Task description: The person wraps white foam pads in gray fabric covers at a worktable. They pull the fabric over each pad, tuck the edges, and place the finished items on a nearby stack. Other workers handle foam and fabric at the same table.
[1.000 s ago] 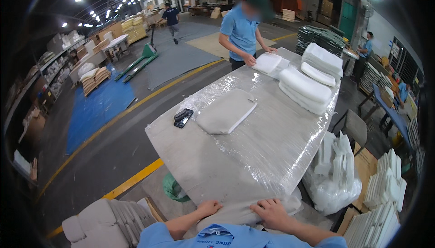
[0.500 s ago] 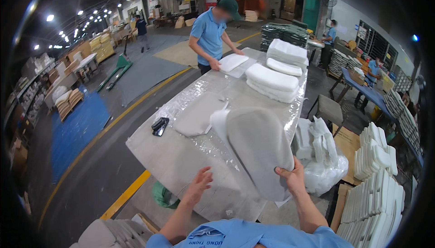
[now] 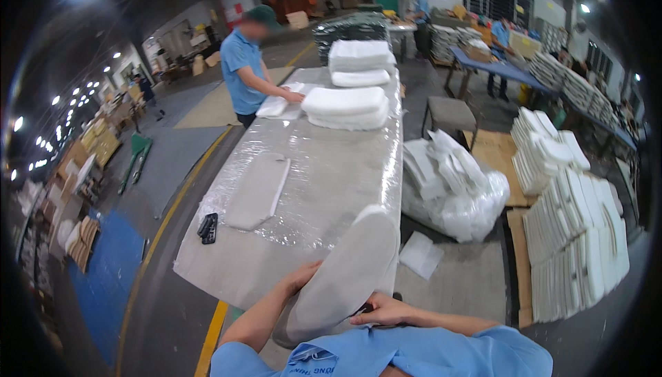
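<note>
Right now, the right hand (image 3: 384,310) grips the grey cushion (image 3: 347,273); the left hand (image 3: 303,278) touches it, grasp unclear.

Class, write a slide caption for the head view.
Two hands handle a grey cushion at a film-covered table, white pads stacked beyond.

Left forearm (image 3: 256,318), bare, slanted forward and inward from the lower edge; left hand (image 3: 302,278), farther forward, partly hidden, grip unclear; right forearm (image 3: 452,319), bare, nearly level, directed inward from the right; right hand (image 3: 381,310), closer in, fingers bent, thumb pointing leftward; hands apart, neither touching the other
</note>
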A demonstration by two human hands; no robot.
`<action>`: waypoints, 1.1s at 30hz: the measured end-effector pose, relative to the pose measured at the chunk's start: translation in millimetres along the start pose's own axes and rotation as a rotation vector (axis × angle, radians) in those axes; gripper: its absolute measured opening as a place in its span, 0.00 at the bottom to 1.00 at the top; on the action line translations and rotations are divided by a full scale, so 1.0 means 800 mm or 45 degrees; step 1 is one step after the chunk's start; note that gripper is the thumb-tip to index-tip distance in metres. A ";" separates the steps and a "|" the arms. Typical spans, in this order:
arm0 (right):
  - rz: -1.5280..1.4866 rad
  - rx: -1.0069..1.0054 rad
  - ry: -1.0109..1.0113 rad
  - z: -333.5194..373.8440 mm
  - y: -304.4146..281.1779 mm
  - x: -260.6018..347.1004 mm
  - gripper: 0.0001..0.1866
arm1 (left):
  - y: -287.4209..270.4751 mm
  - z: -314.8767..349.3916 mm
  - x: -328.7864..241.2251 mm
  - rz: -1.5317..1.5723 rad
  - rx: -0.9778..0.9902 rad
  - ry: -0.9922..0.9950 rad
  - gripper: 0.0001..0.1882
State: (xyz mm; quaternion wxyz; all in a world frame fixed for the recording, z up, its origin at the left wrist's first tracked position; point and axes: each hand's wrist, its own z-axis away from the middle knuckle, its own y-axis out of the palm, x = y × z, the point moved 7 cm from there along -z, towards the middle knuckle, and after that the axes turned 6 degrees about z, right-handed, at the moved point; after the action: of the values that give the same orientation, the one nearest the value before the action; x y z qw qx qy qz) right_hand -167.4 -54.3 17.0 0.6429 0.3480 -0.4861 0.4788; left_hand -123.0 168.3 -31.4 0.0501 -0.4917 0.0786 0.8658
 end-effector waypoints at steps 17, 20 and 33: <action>0.255 -0.540 0.446 0.073 -0.242 -0.130 0.12 | 0.072 -0.077 0.126 -0.284 0.011 -0.308 0.22; 0.481 -0.499 0.303 0.008 -0.242 -0.067 0.14 | 0.078 -0.091 0.124 -0.152 0.127 -0.383 0.21; 0.764 -0.102 0.060 0.021 -0.184 -0.041 0.07 | 0.137 -0.062 0.048 -0.787 -0.378 0.252 0.10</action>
State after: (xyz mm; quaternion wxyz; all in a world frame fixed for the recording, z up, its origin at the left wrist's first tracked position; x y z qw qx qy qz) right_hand -34.5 -122.8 -6.6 0.4971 0.1522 -0.5708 0.6356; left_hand -118.9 52.0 -79.5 0.2298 -0.5758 -0.1961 0.7597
